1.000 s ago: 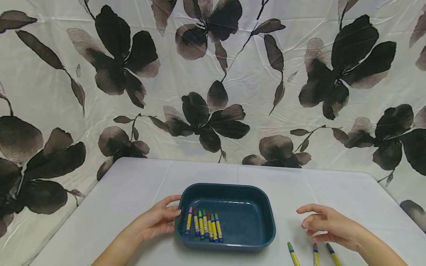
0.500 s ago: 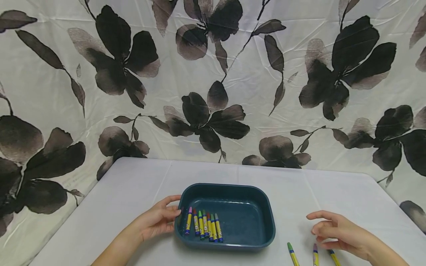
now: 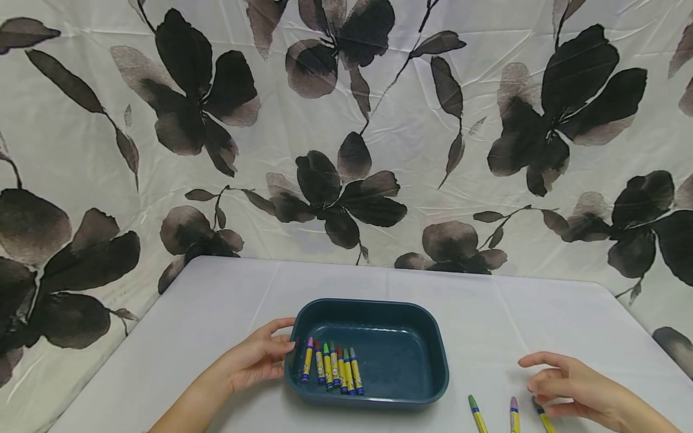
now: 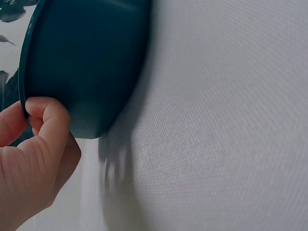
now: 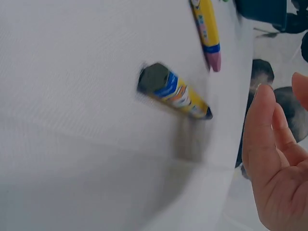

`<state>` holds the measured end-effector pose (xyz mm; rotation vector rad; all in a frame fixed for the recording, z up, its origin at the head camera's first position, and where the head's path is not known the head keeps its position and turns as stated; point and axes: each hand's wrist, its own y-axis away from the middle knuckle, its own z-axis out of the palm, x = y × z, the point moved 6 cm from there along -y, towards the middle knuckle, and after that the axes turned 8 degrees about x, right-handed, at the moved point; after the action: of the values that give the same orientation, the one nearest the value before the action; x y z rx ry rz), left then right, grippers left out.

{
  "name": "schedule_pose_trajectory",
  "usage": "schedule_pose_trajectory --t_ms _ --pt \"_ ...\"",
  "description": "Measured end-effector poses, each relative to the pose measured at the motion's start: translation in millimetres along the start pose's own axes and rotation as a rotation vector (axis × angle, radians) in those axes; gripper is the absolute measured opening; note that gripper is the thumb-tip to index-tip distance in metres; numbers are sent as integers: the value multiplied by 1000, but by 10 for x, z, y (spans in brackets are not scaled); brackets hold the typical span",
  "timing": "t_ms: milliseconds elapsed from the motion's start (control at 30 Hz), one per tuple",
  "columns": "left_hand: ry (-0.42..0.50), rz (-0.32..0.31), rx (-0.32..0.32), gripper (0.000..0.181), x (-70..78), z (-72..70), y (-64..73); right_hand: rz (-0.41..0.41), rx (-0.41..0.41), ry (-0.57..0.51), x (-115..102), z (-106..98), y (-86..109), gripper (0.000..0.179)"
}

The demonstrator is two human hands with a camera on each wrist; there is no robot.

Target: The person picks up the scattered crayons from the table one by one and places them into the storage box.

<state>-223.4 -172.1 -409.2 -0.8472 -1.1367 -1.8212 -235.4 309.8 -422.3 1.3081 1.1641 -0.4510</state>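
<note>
Looks like smooth, hard plastic in the tray [image 3: 400, 367], lower centre of the head view; shines inside with pale reflections. Seems to be creased, faintly glossy cloth in the flowered backdrop [image 3: 422, 150] above. Shows matt, finely ribbed weave on the table covering [image 4: 216, 120], right of the left wrist view. Resembles printed paper round the crayon [image 5: 207, 26], upper right of the right wrist view, with a matt, waxy tip.
</note>
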Motion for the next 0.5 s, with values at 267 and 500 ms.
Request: schedule_pose_trajectory --t_ms 267,500 --pt "1 -4 7 65 -1 -12 -2 37 60 28 102 -99 33 42" --pt "-3 -6 9 65 2 -4 -5 25 -1 -29 194 -96 72 40"
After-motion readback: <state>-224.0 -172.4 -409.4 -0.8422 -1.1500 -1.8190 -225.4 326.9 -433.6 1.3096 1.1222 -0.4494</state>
